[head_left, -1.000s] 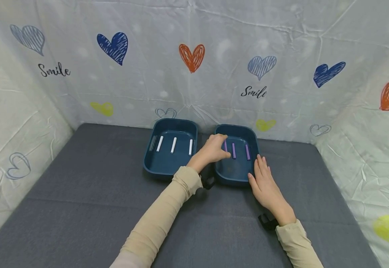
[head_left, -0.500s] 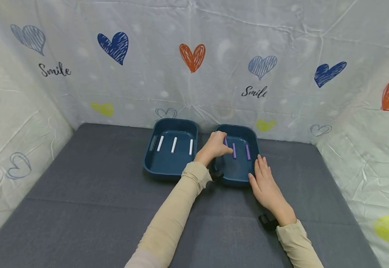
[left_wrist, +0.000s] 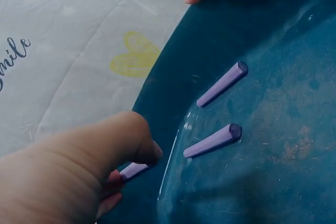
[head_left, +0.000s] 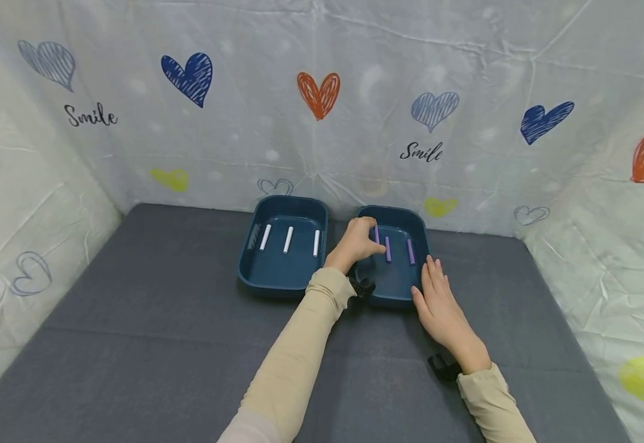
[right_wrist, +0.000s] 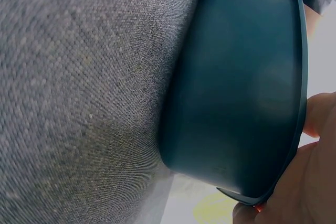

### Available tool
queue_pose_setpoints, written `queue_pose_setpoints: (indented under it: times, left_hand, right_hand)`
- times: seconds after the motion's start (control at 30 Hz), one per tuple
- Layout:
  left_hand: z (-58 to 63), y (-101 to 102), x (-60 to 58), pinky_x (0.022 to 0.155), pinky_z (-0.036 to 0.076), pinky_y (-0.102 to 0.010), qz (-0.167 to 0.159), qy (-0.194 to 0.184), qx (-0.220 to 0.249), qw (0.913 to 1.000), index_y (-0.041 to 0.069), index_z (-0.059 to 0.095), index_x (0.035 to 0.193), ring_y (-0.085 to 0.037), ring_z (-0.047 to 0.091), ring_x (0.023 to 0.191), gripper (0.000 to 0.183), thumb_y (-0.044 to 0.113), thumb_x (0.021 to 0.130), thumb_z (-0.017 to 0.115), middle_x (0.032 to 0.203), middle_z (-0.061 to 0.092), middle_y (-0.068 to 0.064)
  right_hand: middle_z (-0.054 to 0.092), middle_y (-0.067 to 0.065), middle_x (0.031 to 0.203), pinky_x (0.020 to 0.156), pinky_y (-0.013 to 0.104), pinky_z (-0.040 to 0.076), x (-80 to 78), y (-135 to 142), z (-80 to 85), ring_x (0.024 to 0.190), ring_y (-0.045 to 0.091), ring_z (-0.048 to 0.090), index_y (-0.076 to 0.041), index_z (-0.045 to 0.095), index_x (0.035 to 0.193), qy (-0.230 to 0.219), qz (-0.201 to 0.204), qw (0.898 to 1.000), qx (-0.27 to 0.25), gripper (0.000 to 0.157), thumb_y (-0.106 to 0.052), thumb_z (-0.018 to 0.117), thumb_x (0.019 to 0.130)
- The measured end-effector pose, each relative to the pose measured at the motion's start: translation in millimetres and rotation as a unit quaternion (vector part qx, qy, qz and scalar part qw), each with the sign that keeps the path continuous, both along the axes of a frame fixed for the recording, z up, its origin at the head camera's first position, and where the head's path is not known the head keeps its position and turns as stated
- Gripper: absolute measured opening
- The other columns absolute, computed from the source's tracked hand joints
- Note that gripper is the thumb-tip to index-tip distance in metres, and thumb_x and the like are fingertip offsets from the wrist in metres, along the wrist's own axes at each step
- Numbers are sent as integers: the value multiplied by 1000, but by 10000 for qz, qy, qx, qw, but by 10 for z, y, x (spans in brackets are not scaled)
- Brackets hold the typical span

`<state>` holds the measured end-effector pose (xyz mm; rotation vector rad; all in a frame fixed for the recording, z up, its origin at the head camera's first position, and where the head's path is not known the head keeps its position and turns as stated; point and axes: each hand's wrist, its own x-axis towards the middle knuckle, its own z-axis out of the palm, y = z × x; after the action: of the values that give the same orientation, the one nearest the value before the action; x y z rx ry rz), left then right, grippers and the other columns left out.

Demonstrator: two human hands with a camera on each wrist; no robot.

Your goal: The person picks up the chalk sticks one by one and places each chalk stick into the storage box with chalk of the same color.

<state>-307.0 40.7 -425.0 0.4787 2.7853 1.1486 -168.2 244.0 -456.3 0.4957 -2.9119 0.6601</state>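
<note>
My left hand [head_left: 355, 241] reaches over the left rim of the right-hand blue tray [head_left: 391, 290]. Its thumb and fingertips pinch a purple chalk stick [left_wrist: 134, 170] at the tray's left side, partly hidden by the hand in the left wrist view. Two more purple chalk sticks, a middle one [head_left: 388, 250] and a right one [head_left: 410, 252], lie side by side on the tray floor. My right hand [head_left: 442, 307] rests along the tray's right rim with its fingers straight; the right wrist view shows the tray's outer wall [right_wrist: 236, 87] beside it.
Close on the left stands a second blue tray [head_left: 280, 285]. In it lie three white chalk sticks [head_left: 288, 240] in a spaced row. Both trays sit on a grey cloth-covered table [head_left: 150, 344], near the white printed curtain [head_left: 366, 37] behind.
My left hand has shifted right and slightly away over the right tray, and the purple chalk stick at its fingertips has moved a little right. The right hand stays still.
</note>
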Motion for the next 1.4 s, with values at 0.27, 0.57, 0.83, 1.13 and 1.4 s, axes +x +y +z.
queue_pose_setpoints:
  times: [0.27, 0.57, 0.83, 1.13, 1.4]
  left_hand:
    - [-113, 17, -77, 120, 11, -54, -609, 751, -1116, 9890, -7, 51, 140, -34, 32, 142, 68, 19, 84, 79, 146, 47, -20]
    - [-48, 69, -1, 119, 16, -56, -776, 881, -2561, 9595, 3, 60, 134, -34, 33, 139, 63, 31, 83, 82, 138, 54, -15]
    - [-37, 78, 53, 119, 18, -56, -792, 769, -2810, 9533, 9, 71, 105, -32, 33, 138, 16, 13, 89, 70, 128, 59, -12]
    - [-8, 82, 90, 118, 20, -55, -727, 807, -2947, 9494, 12, 69, 81, -32, 35, 135, 8, 14, 89, 70, 120, 63, -11]
    - [-14, 73, 92, 118, 20, -55, -720, 746, -3077, 9458, 11, 73, 89, -32, 33, 138, 6, 16, 89, 70, 125, 63, -11]
  right_hand:
    - [2, 23, 164, 118, 59, 11, -8, 18, 18, 151, 38, -1, 14, 17, 152, -81, -15, 10000, -1, 65, -32, 33, 109]
    - [3, 23, 164, 118, 60, 13, -6, 18, 11, 150, 41, 2, 14, 17, 152, -61, -23, 10000, -12, 65, -33, 33, 109]
    - [4, 24, 163, 118, 60, 12, 4, 10, 14, 150, 41, 3, 15, 18, 151, -39, -30, 10000, -12, 64, -30, 36, 109]
    - [2, 22, 164, 119, 58, 11, -3, 3, 16, 151, 38, -1, 13, 16, 152, -172, -46, 9998, 10, 66, -33, 34, 109]
    - [1, 22, 164, 119, 59, 10, -6, -15, 20, 150, 39, -1, 14, 16, 152, -188, -48, 9998, -17, 63, -27, 37, 108]
